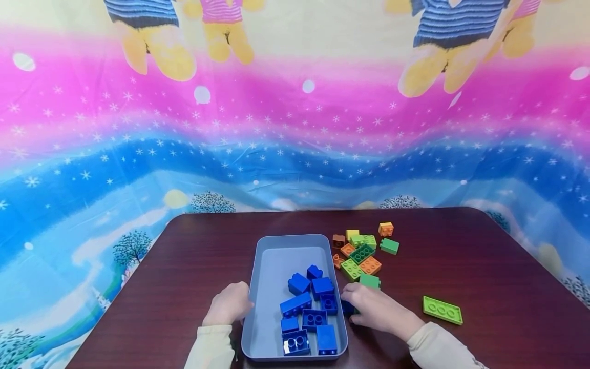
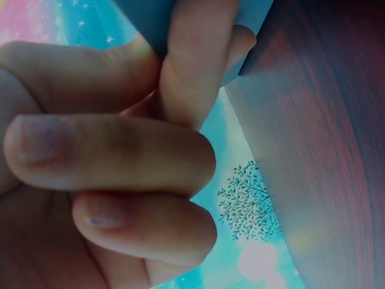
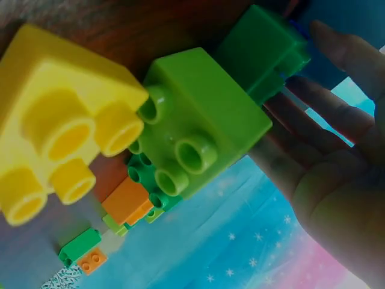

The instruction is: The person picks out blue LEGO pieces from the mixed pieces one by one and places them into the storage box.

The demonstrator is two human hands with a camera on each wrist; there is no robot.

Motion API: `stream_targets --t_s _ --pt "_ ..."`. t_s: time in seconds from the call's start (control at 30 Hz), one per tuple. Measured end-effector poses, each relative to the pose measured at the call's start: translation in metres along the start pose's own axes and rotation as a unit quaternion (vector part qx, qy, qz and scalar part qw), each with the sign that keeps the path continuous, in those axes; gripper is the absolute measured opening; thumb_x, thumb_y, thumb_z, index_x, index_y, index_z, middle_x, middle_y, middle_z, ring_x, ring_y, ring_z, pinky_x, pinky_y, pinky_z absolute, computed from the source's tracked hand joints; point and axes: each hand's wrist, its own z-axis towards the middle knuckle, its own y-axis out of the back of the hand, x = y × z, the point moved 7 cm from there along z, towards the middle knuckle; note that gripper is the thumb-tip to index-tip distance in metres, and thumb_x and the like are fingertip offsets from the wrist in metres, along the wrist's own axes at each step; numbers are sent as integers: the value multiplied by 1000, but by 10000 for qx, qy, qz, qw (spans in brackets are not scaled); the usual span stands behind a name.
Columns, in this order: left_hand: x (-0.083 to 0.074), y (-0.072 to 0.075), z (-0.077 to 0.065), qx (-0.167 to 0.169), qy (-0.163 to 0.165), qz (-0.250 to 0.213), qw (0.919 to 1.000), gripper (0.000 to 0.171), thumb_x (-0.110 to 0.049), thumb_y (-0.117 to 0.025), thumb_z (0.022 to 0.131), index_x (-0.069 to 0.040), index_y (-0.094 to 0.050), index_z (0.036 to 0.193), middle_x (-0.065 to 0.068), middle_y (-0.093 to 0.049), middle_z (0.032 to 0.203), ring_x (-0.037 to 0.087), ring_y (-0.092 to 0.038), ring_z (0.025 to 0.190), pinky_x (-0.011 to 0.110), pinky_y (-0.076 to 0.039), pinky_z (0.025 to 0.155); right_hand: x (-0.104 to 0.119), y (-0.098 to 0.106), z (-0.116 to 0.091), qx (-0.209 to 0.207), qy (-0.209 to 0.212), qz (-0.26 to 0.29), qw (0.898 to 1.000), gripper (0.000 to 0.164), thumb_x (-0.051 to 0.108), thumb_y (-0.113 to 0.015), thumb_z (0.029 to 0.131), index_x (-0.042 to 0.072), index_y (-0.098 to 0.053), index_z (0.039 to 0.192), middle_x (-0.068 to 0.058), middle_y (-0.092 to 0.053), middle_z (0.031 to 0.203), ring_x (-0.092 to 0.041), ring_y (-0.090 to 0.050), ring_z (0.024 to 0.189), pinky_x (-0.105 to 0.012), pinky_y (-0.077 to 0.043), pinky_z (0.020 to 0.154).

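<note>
My left hand [image 1: 230,303] grips the left rim of a grey-blue tray [image 1: 264,266]; in the left wrist view the thumb and curled fingers [image 2: 195,66] close on its edge. Inside the tray lie several blue bricks [image 1: 296,304], mostly toward its right and near side. Just outside the right wall, my right hand [image 1: 380,310] has thumb and fingers around a dark blue brick [image 1: 348,307], mostly hidden by them. Beside those fingers are a green brick [image 3: 258,51] and a lime brick [image 3: 204,114], with a yellow brick [image 3: 66,114] closer to the wrist camera.
A loose group of orange, green, yellow and brown bricks [image 1: 371,265] lies right of the tray. Farther right is a flat lime brick [image 1: 442,310]. The dark wooden table [image 1: 193,256] ends at a printed backdrop [image 1: 295,169].
</note>
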Motion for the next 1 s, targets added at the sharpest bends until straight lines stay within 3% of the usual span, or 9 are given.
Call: stream_targets --t_s 0.3,0.63,1.0 --pt "1 -1 1 -22 -12 -10 10000 18 -2 -59 78 -3 -60 61 9 -65 49 14 -56 43 30 -43 43 1 -2 2 -360 216 -284 9987 29 13 -76 67 -3 -70 91 -12 -69 88 -18 -62 78 -34 -57 68" --pt "0 -1 0 6 -4 -62 10000 17 -3 -61 79 -2 -60 62 10 -66 50 14 -57 44 31 -43 45 -2 -6 5 -869 134 -440 9952 20 12 -75 66 2 -69 82 -6 -70 77 -15 -56 71 -31 -52 62" --pt "0 0 0 16 1 -24 10000 14 -4 -62 79 -1 -61 66 10 -66 53 15 -58 46 33 -45 47 -9 3 4 -720 -32 -213 9972 21 11 -76 67 2 -67 85 -6 -68 81 -16 -57 77 -33 -56 66"
